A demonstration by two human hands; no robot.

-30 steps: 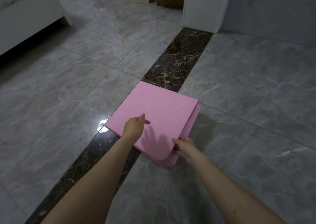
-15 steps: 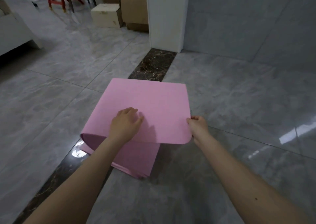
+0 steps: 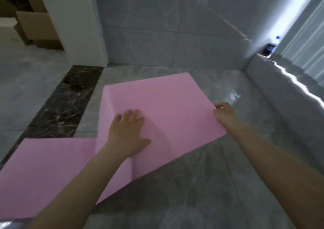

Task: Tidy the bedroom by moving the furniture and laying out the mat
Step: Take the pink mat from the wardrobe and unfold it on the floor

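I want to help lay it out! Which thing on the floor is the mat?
Look at the grey marble floor with its dark stripe, near the tiled wall. The mat lies there, partly unfolded, under the left hand while the right hand pinches its edge. It is the only pink thing, thin and creased, unlike the brown cardboard boxes farther off.

The grey marble-tile floor (image 3: 201, 185) carries a dark brown marble strip (image 3: 63, 109) running toward 11 o'clock. A partly unfolded pink mat (image 3: 157, 106) lies on it, crossing the strip at 8 o'clock. Cardboard boxes (image 3: 35, 27) stand at 10 o'clock.
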